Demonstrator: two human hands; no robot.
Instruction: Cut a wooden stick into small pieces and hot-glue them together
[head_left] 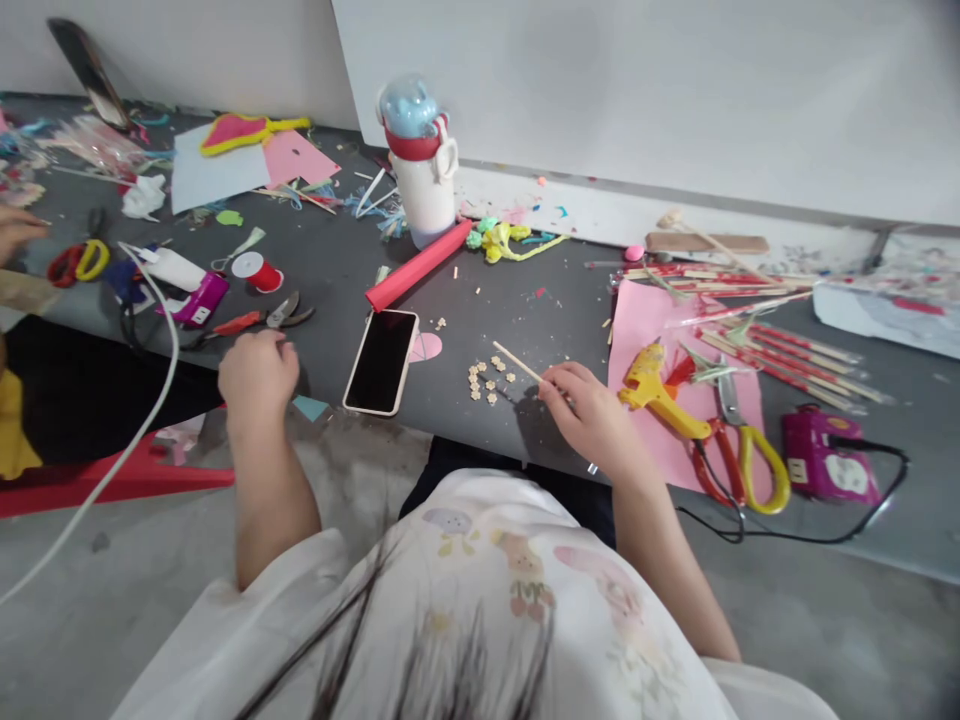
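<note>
My right hand (592, 410) is closed on a thin wooden stick (517, 362) that points up and left over the dark table (525, 300). Just left of the stick's tip lie several small wooden flower pieces (487, 380). My left hand (257, 372) is curled shut near the table's front edge, close to red-handled pliers (255, 320); what it holds, if anything, is hidden. A phone (381, 360) lies face up between my hands.
A yellow glue gun (660, 390), scissors (742, 450) and red sticks (780, 345) lie on pink paper at right. A bottle (421, 160), red paper roll (416, 265) and thread spool (257, 270) stand further back. Another person's hand (15, 230) is at far left.
</note>
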